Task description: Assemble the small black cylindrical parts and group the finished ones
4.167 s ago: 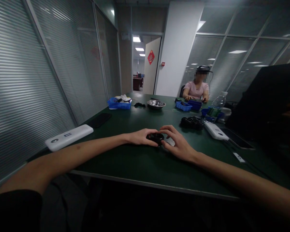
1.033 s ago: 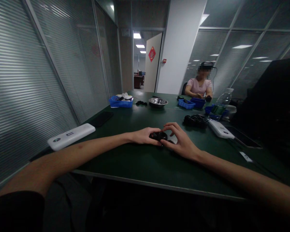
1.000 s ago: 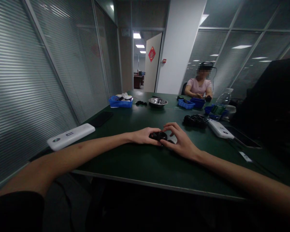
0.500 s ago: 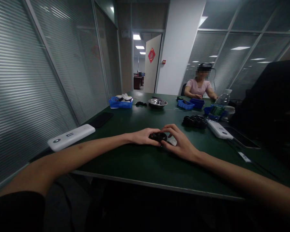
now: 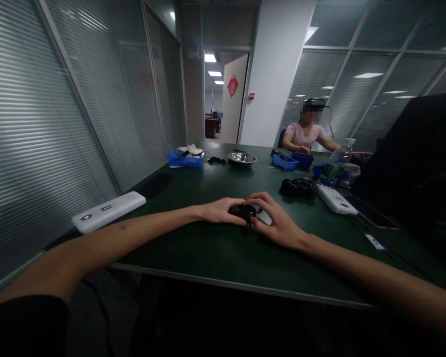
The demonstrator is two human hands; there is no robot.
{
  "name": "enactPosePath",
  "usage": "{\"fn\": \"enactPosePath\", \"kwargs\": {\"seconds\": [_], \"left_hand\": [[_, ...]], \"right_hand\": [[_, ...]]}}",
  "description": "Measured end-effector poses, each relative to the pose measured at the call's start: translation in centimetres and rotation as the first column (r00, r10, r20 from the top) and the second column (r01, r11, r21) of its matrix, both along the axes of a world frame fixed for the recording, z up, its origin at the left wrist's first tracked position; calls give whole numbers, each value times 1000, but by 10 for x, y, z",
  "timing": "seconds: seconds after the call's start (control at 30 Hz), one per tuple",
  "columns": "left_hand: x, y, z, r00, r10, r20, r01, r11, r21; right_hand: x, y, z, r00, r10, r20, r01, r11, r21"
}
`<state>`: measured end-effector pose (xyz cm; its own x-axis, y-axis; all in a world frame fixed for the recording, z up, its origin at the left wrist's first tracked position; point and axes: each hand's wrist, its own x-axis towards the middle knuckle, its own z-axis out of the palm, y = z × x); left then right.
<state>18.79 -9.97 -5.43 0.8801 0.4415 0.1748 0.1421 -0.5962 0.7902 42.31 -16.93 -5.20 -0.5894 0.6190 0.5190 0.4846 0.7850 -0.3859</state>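
Note:
A small, glossy black rounded object (image 5: 243, 211) is held low over the middle of the green table (image 5: 208, 248); its exact kind is hard to make out. My left hand (image 5: 222, 210) grips its left end between thumb and fingers. From the right, my right hand (image 5: 277, 223) has curled fingers on top and the thumb at the near side. A pale whitish item (image 5: 263, 217) shows beneath my right palm, partly hidden by it. Beyond my right hand lies a cluster of black parts (image 5: 298, 187).
White power bank-like devices lie at left (image 5: 109, 212) and right (image 5: 336, 200). Farther back stand a filled blue basket (image 5: 186, 159), a steel bowl (image 5: 242, 159), blue trays (image 5: 285, 162) and a plastic bottle (image 5: 336, 163). A co-worker (image 5: 306, 134) sits across the table.
My fingers have shifted slightly on the black object, which stays in nearly the same place. Across the table, the co-worker's arm has reached farther to the right.

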Motion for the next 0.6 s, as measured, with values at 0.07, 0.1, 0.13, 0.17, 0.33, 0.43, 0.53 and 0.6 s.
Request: {"fn": "enactPosePath", "kwargs": {"seconds": [0.07, 0.1, 0.13, 0.17, 0.33, 0.43, 0.53, 0.6], "left_hand": [[0, 0, 0, 1000, -4, -3, 4, 1000, -1], [0, -1, 1, 1000, -7, -6, 7, 1000, 0], [0, -1, 1, 1000, -9, -5, 9, 1000, -1], [0, -1, 1, 1000, -11, -2, 11, 1000, -3], [0, -1, 0, 1000, -3, 1, 3, 1000, -10], [1, 0, -1, 1000, 4, -2, -4, 1000, -8], [1, 0, -2, 1000, -3, 3, 3, 1000, -17], [1, 1, -2, 1000, -6, 6, 7, 1000, -20]], "right_hand": [[0, 0, 0, 1000, -21, -17, 21, 1000, -9], [0, 0, 0, 999, -43, -23, 42, 999, -14], [0, 0, 0, 998, -64, -24, 64, 998, -15], [0, 0, -1, 997, -81, -20, 81, 997, -13], [1, -2, 0, 998, -54, 15, 54, 998, 12], [0, -3, 1, 999, -41, 17, 41, 999, 29], [-1, -2, 0, 995, -98, -8, 98, 994, 42], [-2, -2, 0, 993, -117, -11, 118, 992, 35]]}}
